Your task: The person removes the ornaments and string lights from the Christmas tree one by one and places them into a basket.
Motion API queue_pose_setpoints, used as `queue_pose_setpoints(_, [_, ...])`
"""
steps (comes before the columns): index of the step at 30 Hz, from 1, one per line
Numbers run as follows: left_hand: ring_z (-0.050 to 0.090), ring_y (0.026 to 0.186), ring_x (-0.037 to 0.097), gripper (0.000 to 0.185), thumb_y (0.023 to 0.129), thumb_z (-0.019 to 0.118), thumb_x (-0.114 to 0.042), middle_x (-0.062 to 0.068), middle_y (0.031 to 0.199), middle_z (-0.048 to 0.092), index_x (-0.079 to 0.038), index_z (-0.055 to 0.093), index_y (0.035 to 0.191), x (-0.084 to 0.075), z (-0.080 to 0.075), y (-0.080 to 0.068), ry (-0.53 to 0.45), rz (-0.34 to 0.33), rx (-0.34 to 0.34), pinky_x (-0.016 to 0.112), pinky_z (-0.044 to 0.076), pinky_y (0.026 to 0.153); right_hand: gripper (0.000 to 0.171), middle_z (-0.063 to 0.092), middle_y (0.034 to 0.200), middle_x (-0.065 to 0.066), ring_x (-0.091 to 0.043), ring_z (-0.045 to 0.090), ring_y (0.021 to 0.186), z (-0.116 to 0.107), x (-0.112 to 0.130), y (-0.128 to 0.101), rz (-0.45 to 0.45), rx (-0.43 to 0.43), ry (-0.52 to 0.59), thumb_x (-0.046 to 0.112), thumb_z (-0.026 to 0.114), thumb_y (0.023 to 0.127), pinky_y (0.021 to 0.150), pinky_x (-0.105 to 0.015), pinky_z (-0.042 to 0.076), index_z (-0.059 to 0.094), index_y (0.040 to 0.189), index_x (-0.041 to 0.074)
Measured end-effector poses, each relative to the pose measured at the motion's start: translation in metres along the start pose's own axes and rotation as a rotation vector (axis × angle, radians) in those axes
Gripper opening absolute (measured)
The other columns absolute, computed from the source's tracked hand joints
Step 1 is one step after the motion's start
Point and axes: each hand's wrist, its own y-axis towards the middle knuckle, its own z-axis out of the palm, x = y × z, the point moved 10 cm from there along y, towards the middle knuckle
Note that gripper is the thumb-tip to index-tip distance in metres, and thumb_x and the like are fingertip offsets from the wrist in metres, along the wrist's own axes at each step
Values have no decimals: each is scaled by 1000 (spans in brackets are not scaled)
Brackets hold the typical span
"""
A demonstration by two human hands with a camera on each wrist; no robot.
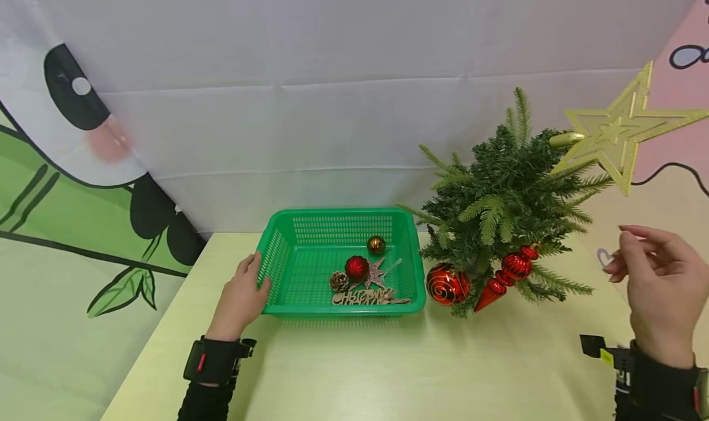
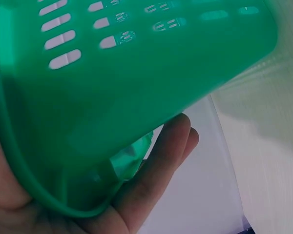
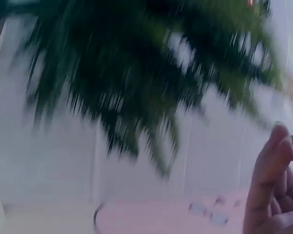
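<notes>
So there's a rectangular green plastic basket with slotted sides (image 1: 318, 258) sitting on the pale yellowish worktop (image 1: 343, 372), and the left hand (image 1: 240, 295) has a grip on its left rim, fingers wrapped round the edge. Inside, mostly toward the right, you've got a shiny gold-brown ball (image 1: 376, 245) further back, a ridged red ball (image 1: 357, 268), a small brown pine cone (image 1: 339, 281) just beside that, a glittery pinkish star (image 1: 375, 275) and a piece of wooden cut-out lettering (image 1: 360, 296) lying along the near side. Right next to the basket is a bushy green artificial Christmas tree (image 1: 498, 193), with a big gold openwork star (image 1: 615, 132) up at its top, a glossy red ball with a swirl pattern (image 1: 447, 284) low on the left and a pointed red finial ornament (image 1: 516, 266) near it. The right hand (image 1: 664, 279) is up in the air past the tree, not touching it, fingers loosely bent; the right wrist view is pretty blurry, so I can't swear whether thumb and fingertip meet. The hands are well apart, a black band on each wrist. Behind it all hangs a whitish sheet (image 1: 343, 132) with cartoon prints.
</notes>
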Motion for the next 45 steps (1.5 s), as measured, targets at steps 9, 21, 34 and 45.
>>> queue_pose_setpoints(9, [53,128,59,65,109,47,-17,39,160,26,12,19,160,0,2,-2,-12,-12,16,69,44,102,12,61,64,18,-2,51,51,60,31,-35,-111,193,-186,10,72,97,53,-16,37,77,103,0])
queue_pose_setpoints(21, [52,129,58,65,109,47,-17,39,160,26,12,19,160,1,1,1,-7,-11,13,69,43,103,7,59,61,19,-3,44,47,64,37,-37,-138,199,-183,5,76,94,51,-21,31,80,95,0])
queue_pose_setpoints(34, [55,125,59,65,108,47,-17,39,160,27,12,21,160,1,0,0,-3,-3,-2,69,45,101,8,59,62,19,-2,46,47,60,36,-36,-123,193,-198,7,72,96,49,-20,33,78,97,1])
queue_pose_setpoints(45, [59,119,57,65,108,47,-17,38,160,26,11,20,160,1,0,0,-1,-9,0,68,47,98,14,37,62,13,-3,28,67,71,56,-45,-275,213,-315,11,81,89,78,-31,16,71,81,4])
